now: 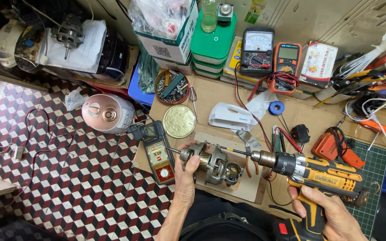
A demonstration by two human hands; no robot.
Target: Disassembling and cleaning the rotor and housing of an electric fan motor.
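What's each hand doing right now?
Left hand: closed around the small motor.
Right hand: closed on the cordless drill grip.

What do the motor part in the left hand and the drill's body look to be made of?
The motor held by the left hand looks like bare cast metal, dull grey with a brassy patch. The drill in the right hand seems yellow and black moulded plastic, its chuck dark, shiny, ribbed metal.

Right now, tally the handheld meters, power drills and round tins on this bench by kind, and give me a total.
Meters: 3, namely the black analog meter, the orange digital meter and the small needle tester.
Power drills: 1, the yellow drill in the right hand.
Round tins: 2, the tin of screws and the gold lid.
Total: 6.
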